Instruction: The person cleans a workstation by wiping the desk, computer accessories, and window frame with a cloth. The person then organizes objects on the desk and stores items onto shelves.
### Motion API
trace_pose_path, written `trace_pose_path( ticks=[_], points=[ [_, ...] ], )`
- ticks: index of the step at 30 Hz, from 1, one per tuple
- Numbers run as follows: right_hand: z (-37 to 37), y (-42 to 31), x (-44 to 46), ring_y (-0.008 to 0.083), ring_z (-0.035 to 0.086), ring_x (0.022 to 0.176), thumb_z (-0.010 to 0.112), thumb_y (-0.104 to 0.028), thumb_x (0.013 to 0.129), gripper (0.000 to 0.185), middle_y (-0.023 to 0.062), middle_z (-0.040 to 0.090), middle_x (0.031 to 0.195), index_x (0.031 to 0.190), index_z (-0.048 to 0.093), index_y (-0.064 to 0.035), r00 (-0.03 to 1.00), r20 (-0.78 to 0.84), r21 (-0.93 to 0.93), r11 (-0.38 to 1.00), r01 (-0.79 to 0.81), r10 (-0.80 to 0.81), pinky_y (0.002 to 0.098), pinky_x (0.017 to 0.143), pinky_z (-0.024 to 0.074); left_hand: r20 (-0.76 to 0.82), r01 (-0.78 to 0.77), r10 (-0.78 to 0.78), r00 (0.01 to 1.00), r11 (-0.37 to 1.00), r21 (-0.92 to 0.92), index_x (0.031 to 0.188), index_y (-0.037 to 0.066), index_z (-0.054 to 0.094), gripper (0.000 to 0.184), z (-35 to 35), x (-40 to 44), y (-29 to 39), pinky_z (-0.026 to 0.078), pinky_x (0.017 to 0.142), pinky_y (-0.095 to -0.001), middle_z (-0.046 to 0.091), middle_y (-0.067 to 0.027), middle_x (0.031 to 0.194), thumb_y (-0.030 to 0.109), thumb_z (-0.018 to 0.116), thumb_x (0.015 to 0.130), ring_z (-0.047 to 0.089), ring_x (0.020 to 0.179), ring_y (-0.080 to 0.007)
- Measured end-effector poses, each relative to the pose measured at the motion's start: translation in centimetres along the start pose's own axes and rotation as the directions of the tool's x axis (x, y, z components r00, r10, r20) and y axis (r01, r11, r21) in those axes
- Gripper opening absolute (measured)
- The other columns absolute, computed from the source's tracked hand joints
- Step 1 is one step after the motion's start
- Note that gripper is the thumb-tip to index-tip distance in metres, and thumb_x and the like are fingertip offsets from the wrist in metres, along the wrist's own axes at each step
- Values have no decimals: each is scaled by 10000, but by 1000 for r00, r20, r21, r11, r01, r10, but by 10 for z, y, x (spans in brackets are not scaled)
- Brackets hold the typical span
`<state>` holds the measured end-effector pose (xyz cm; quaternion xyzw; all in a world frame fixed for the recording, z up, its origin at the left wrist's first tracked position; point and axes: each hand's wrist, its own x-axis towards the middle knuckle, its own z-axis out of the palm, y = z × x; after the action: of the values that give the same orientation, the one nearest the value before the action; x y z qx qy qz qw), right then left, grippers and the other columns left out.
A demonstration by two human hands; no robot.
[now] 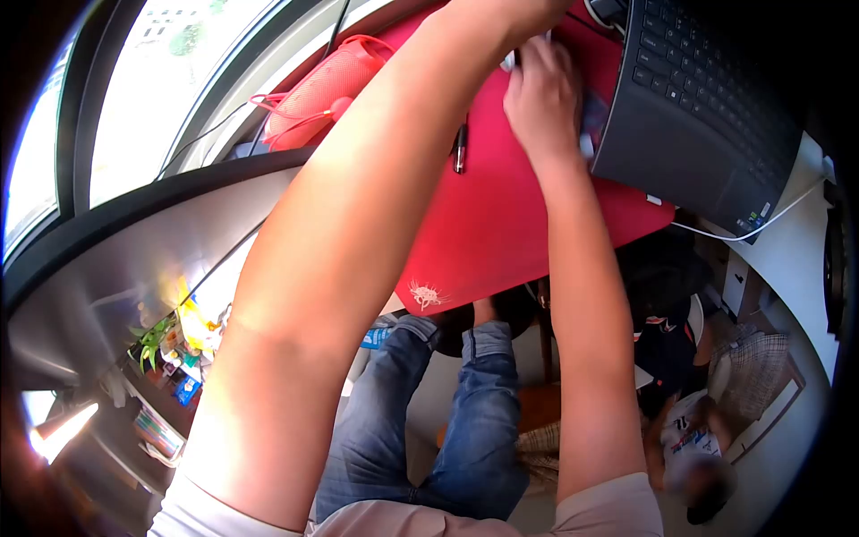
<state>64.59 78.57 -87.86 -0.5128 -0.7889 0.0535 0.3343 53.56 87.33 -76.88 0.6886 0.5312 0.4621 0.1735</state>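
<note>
My left arm reaches across the table to the top edge of the view, where my left hand point(541, 11) is mostly cut off and its fingers do not show. Just below it, my right hand point(544, 103) rests over the red mat point(501, 215), its fingers bent and closed. A small white-and-dark item point(510, 61) peeks out beside its thumb; I cannot make out what it is. A black pen point(460, 149) lies on the mat between my arms. To the right of my right hand stands an open laptop point(684, 143).
A red mesh speaker point(322, 94) with a strap lies by the window at upper left. A white cable point(778, 219) runs along the right side. Below right, another person point(693, 438) is behind me. A cluttered shelf point(161, 425) stands at lower left.
</note>
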Motion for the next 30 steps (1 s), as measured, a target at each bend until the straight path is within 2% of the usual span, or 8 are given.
trace_pose_path(
  ticks=[3, 9, 15, 18, 25, 27, 28, 30],
  points=[
    [-47, -27, -59, 395, 571, 1203, 616, -76, 889, 398, 154, 635, 1314, 1277, 636, 8, 983, 142, -34, 993, -112, 116, 497, 1031, 449, -1, -12, 12, 1000, 999, -43, 1011, -25, 599, 115, -9, 6, 2, 489, 836, -547, 664, -302, 928, 70, 575, 952, 633, 943, -504],
    [-2, -16, 7, 413, 574, 1183, 625, -85, 912, 296, 176, 574, 1405, 1199, 654, -19, 941, -288, -135, 965, -225, 179, 516, 1053, 439, -23, -21, 19, 1000, 997, -69, 995, -6, 615, 93, -19, 11, 7, 504, 825, -522, 672, -282, 918, 67, 591, 942, 644, 932, -493],
    [5, -17, 3, 378, 573, 1233, 629, -151, 898, 184, 103, 659, 1322, 1002, 727, -34, 979, 3, -205, 958, -199, 204, 534, 1023, 466, -47, 3, -7, 999, 998, -69, 987, -3, 616, 85, -23, 9, 9, 504, 818, -517, 670, -276, 912, 61, 592, 938, 646, 930, -487],
    [-56, -17, -64, 399, 581, 1252, 665, -74, 819, 355, 119, 661, 1351, 1164, 722, -11, 964, 252, 102, 988, -119, 90, 532, 1067, 446, -25, 43, -46, 999, 994, -99, 1011, -1, 617, 95, -25, 11, 6, 503, 837, -523, 672, -280, 930, 59, 594, 940, 644, 945, -488],
    [-54, -22, -54, 408, 592, 1198, 563, -40, 970, 312, 229, 645, 1306, 1262, 656, 13, 988, 100, -93, 990, -110, 119, 520, 1070, 416, 174, 112, -106, 979, 993, -23, 974, -14, 609, 96, -19, -4, 3, 509, 859, -524, 671, -287, 945, 43, 617, 897, 644, 976, -466],
    [-62, -50, -90, 422, 513, 1260, 558, -56, 934, 416, 113, 584, 1451, 1345, 618, -35, 927, 283, -171, 964, -202, 244, 574, 1070, 387, 348, 198, -208, 914, 978, 65, 1101, -4, 624, 207, -29, -6, 5, 515, 937, -525, 666, -319, 1100, 76, 631, 911, 632, 1104, -469],
    [-71, -69, -105, 429, 488, 1269, 579, -67, 916, 480, 68, 558, 1491, 1396, 589, -49, 876, 393, -156, 960, -234, 278, 574, 1074, 375, 233, 155, -173, 957, 984, 91, 1040, 141, 746, 178, -18, -23, 1, 540, 856, -453, 749, -110, 982, 168, 643, 897, 705, 963, -318],
    [-76, -91, -165, 408, 467, 1304, 633, -46, 855, 488, 14, 529, 1522, 1337, 675, -104, 861, 469, -12, 976, -215, 196, 571, 1046, 411, 245, 106, -127, 961, 989, 99, 1033, 109, 736, 169, -9, -43, -10, 563, 791, -432, 749, -132, 918, 164, 680, 884, 718, 868, -339]
  ],
)
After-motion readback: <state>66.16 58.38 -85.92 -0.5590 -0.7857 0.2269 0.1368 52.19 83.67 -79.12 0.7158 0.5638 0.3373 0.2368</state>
